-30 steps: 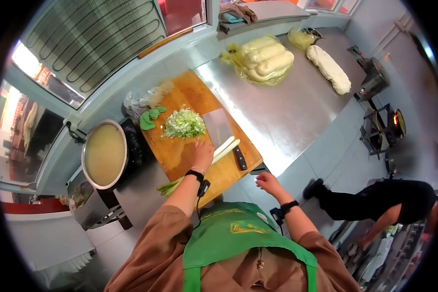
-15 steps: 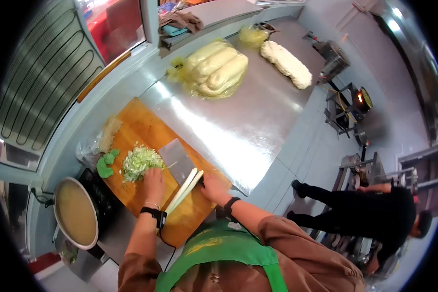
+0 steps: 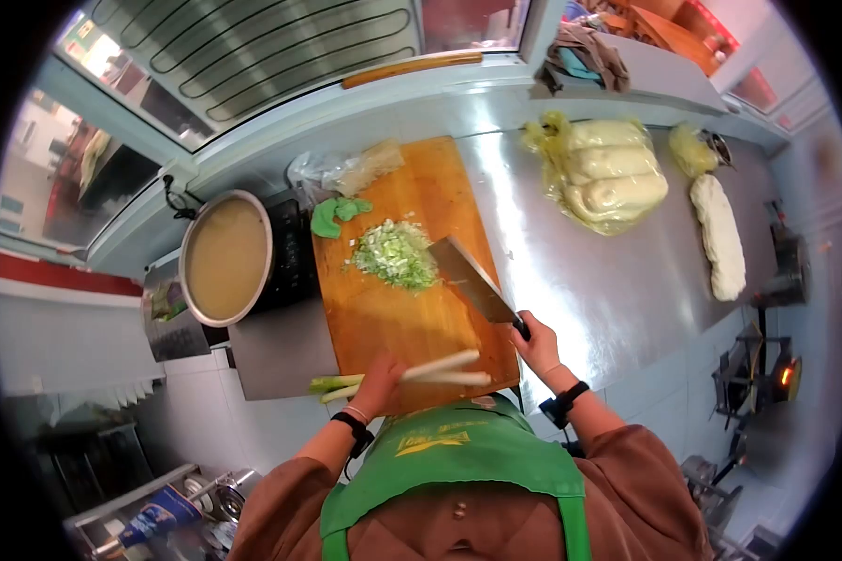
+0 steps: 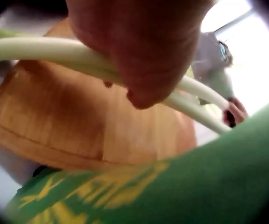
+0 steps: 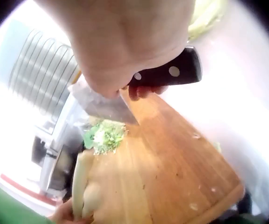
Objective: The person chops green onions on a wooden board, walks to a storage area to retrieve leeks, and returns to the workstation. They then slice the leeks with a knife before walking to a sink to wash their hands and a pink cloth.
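Observation:
My right hand [image 3: 538,344] grips the black handle [image 5: 183,67] of a broad cleaver [image 3: 474,282] above the right side of the wooden cutting board [image 3: 384,323]. The blade points away from me, its far corner close to a heap of chopped green onion [image 3: 395,254]. Near the board's front edge, my left hand [image 3: 381,383] holds two long green onions [image 3: 444,367] around their middle. Their white ends point right, and the green ends [image 3: 335,384] stick out past the board's left edge. In the left wrist view, the fingers curl over the stalks [image 4: 45,50].
Green scraps [image 3: 339,215] and a clear plastic bag [image 3: 323,176] lie at the board's far left. A large pot of cloudy liquid [image 3: 226,260] stands left. On the steel table [image 3: 580,290] are bagged dough rolls [image 3: 617,173] and a bare dough log [image 3: 718,234].
My right hand came to the board, took the cleaver by its handle and lifted it. My left hand moved from beside the chopped heap to the green onions, now drawn crosswise near the front edge.

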Motion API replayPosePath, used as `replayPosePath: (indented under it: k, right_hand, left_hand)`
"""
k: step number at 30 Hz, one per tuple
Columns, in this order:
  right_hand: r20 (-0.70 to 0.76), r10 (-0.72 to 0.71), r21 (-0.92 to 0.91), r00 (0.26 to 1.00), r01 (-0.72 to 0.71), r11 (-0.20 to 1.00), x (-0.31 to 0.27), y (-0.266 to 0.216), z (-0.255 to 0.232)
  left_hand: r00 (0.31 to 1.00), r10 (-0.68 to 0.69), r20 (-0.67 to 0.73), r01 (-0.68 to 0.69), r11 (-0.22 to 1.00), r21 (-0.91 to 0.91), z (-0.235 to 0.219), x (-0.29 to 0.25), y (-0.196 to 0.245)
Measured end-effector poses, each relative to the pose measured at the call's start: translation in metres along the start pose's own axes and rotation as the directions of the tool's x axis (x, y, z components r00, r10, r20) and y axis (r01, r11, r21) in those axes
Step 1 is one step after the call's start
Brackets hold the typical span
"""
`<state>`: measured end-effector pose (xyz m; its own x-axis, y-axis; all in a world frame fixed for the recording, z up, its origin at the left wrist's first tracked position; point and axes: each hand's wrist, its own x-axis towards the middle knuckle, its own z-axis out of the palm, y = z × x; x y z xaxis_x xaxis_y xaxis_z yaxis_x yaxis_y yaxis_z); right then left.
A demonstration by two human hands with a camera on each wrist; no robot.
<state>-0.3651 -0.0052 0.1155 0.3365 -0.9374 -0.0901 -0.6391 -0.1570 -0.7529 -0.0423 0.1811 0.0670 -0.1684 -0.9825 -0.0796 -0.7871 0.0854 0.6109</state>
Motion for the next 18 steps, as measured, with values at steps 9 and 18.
replayPosePath:
  k: [9, 18]
  right_hand:
    - [0.538, -0.450, -0.093, 0.713, 0.581, 0.809, 0.139, -0.028, 0.038]
    - [0.508, -0.463, -0.162, 0.727, 0.608, 0.777, 0.230, -0.035, 0.043]
  left_hand:
    - [0.998, -0.065, 0.005, 0.065, 0.998, 0.014, 0.011, -0.018, 0.017]
    - [0.990, -0.142, -0.020, 0.143, 0.988, 0.051, 0.026, -0.003, 0.002]
